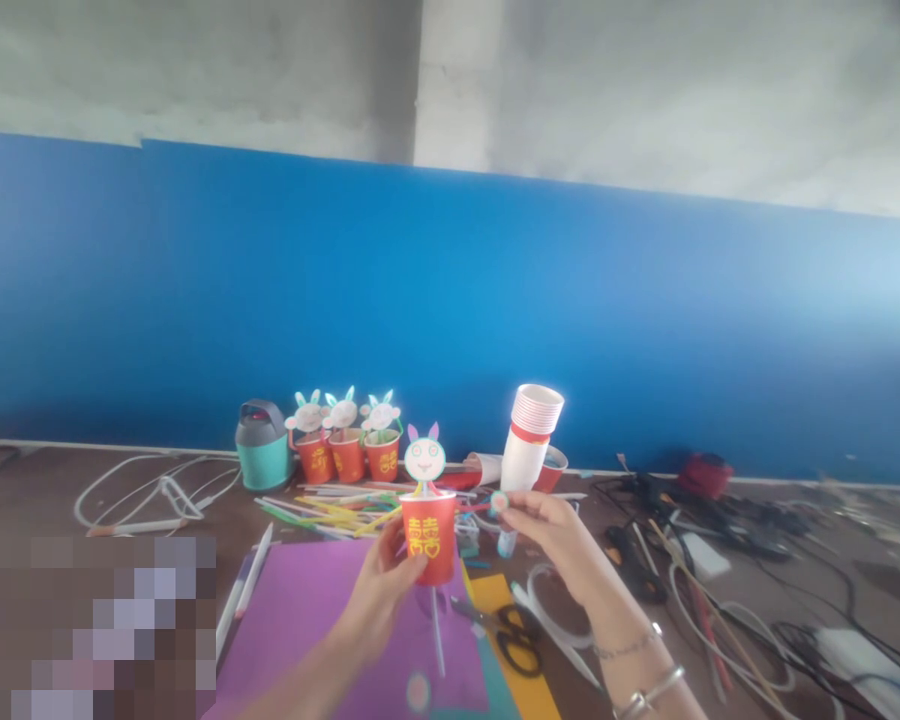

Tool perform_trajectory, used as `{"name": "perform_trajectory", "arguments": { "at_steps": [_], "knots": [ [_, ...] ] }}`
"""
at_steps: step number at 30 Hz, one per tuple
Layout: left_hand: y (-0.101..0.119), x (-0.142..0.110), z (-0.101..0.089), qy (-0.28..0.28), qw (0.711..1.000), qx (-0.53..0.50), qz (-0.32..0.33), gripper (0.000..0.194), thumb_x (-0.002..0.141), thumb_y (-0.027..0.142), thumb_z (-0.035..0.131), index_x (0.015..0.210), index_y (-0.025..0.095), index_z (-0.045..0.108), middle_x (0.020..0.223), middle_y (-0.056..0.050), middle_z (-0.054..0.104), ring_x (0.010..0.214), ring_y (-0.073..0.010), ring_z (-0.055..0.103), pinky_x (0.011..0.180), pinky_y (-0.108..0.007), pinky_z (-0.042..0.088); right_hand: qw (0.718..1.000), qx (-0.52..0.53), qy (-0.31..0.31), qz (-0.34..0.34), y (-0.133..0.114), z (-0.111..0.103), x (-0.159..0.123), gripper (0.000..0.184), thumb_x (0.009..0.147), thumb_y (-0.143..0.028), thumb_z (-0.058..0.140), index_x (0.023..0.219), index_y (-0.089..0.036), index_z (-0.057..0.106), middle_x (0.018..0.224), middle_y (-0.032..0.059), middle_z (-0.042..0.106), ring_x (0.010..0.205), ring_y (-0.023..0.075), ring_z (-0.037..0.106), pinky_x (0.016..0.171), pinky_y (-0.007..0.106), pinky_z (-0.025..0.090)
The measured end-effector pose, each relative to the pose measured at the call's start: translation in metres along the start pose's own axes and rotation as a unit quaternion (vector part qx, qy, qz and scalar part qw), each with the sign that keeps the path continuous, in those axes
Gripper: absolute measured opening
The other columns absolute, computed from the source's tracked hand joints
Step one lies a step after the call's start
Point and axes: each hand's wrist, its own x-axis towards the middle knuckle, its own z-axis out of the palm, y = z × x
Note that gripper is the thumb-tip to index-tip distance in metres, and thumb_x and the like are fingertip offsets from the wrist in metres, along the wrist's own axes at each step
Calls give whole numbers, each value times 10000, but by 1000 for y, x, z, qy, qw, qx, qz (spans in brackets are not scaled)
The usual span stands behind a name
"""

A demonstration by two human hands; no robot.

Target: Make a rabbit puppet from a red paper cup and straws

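Observation:
My left hand (390, 565) is closed around a red paper cup (439, 545) with gold characters on its front. A paper rabbit head (424, 458) with purple ears stands above the cup's rim, and a thin straw (438, 635) sticks out below the base. To the right of the cup, my right hand (544, 525) pinches a small round paper disc (499, 502) at the end of a thin pinkish-red strip reaching from the cup. Below the hands are a purple sheet (307, 600), black-handled scissors (517, 640) and an oval paper piece (418, 690).
Three finished-looking rabbit cups (347, 458) stand at the back beside a teal container (264, 450). A stack of white paper cups (529, 440) rises behind my right hand. Loose straws (345, 510) lie mid-table. Black cables (645, 530) and tools clutter the right.

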Motion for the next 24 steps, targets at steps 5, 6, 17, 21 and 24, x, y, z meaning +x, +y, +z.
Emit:
{"name": "perform_trajectory", "arguments": {
  "at_steps": [5, 6, 17, 21, 24],
  "knots": [
    [-1, 0, -1, -5, 1000, -4, -6, 548, 615, 285, 813, 1126, 243, 619, 1180, -83, 627, 1105, -291, 556, 885, -371, 478, 1000, 27, 7, 14, 2, 0, 0, 398, 684, -455, 712, 933, -144, 698, 733, 42, 667, 617, 141, 567, 536, 245, 423],
    [-1, 0, -2, -7, 1000, -3, -5, 550, 617, 286, 812, 1129, 241, 618, 1186, -86, 625, 1113, -294, 552, 889, -372, 476, 1000, 24, 3, 18, 2, 0, 0, 370, 689, -455, 707, 882, -139, 704, 718, 43, 665, 608, 135, 559, 532, 241, 417],
    [-2, 0, 0, -40, 999, 2, 12, 561, 626, 304, 806, 1147, 228, 612, 1182, -105, 626, 1086, -300, 567, 852, -365, 489, 998, 12, 42, 37, 3, 5, 1, 289, 623, -426, 712, 624, -145, 644, 556, 14, 619, 504, 107, 499, 476, 227, 373],
    [-1, 0, 1, -44, 999, 1, 12, 542, 628, 292, 806, 1133, 229, 617, 1174, -98, 629, 1071, -286, 575, 866, -365, 484, 998, 5, 54, 15, 0, 7, 0, 299, 609, -436, 706, 578, -158, 601, 516, 6, 597, 470, 101, 474, 440, 221, 350],
    [-2, 0, 1, -45, 999, 0, 14, 515, 628, 290, 807, 1108, 234, 628, 1163, -91, 633, 1057, -278, 580, 869, -364, 480, 998, 2, 57, -3, -1, 9, -1, 333, 601, -469, 702, 561, -167, 568, 501, 4, 582, 478, 111, 492, 432, 219, 348]
  ]
}}
